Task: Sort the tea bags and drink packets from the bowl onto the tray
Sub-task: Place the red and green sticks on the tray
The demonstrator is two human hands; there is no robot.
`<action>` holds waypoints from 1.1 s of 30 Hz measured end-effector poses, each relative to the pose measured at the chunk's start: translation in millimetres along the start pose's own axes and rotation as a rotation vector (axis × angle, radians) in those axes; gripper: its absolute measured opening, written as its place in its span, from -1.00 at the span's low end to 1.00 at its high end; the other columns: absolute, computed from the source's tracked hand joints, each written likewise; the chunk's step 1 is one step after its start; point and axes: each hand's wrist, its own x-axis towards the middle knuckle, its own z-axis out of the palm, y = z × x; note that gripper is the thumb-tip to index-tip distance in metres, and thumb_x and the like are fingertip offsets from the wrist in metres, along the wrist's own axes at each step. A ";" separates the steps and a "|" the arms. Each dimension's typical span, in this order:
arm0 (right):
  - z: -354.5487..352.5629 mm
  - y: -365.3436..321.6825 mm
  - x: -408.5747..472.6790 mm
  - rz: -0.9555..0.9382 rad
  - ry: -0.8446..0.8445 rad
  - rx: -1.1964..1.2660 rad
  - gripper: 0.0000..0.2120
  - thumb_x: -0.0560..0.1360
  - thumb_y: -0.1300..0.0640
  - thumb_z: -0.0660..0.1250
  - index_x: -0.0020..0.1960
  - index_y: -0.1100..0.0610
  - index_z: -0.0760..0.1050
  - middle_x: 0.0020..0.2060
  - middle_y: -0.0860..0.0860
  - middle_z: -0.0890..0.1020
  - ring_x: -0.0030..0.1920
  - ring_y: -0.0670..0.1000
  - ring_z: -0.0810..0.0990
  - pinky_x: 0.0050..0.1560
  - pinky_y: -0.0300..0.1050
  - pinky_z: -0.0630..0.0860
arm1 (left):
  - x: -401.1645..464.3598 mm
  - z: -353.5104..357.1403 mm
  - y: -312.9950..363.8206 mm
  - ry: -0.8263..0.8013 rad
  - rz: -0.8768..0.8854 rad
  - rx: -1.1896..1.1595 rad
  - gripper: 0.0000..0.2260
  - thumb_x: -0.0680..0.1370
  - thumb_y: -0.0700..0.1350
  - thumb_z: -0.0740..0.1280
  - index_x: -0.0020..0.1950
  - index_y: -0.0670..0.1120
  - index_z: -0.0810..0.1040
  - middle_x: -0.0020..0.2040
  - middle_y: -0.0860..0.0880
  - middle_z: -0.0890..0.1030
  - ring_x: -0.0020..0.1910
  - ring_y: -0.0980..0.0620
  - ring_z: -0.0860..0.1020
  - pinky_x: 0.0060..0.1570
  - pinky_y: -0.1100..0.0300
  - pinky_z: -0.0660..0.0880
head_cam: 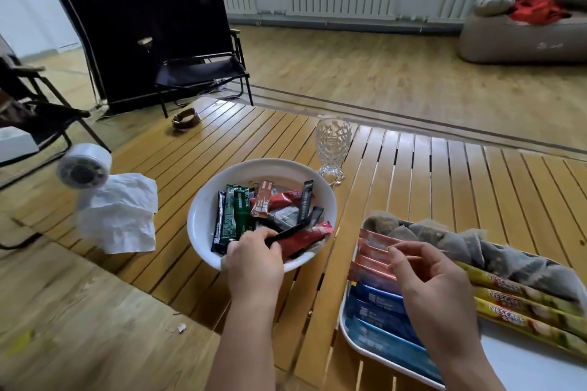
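Observation:
A white bowl on the slatted table holds several drink packets: green, black, brown and red sticks. My left hand reaches over the bowl's near rim and pinches a black stick packet that lies across a red one. To the right, a white tray carries rows of pink packets, blue packets, yellow Nescafe sticks and grey tea bags. My right hand hovers over the pink row, fingers loosely curled, holding nothing that I can see.
A cut-glass goblet stands just behind the bowl. Crumpled white paper and a roll of tape lie at the table's left. A watch rests at the far edge. Black folding chairs stand beyond.

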 end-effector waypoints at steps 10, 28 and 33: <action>16.6 -2.3 -5.8 0.047 -0.047 0.032 -0.88 0.48 0.13 0.40 -0.12 -0.09 0.54 -0.21 -0.11 0.65 -0.17 -0.09 0.64 -0.32 -0.31 0.57 | -4.9 -1.2 7.0 0.074 0.008 -0.084 -0.76 0.53 -0.02 0.31 0.18 0.09 0.40 0.28 0.00 0.44 0.28 -0.04 0.27 0.23 0.02 0.32; 90.5 -45.8 72.8 -0.372 -0.464 -0.487 -0.83 0.55 0.18 0.30 0.11 0.07 0.59 -0.04 -0.06 0.66 -0.12 -0.15 0.58 -0.07 -0.32 0.53 | -3.3 -8.1 16.3 0.320 -0.281 -0.742 -0.74 0.64 0.04 0.15 0.14 -0.12 0.48 -0.06 -0.06 0.61 -0.19 0.08 0.56 -0.40 0.31 0.43; 155.2 -31.7 123.8 -0.563 -0.622 -0.852 -0.66 0.57 0.25 0.23 0.31 0.05 0.48 0.17 -0.01 0.61 0.21 0.06 0.48 0.31 0.00 0.38 | 8.0 -12.7 -11.6 0.370 -0.351 -0.771 -0.67 0.59 0.17 0.20 0.02 -0.09 0.50 -0.23 -0.03 0.60 -0.30 0.04 0.55 -0.45 0.24 0.36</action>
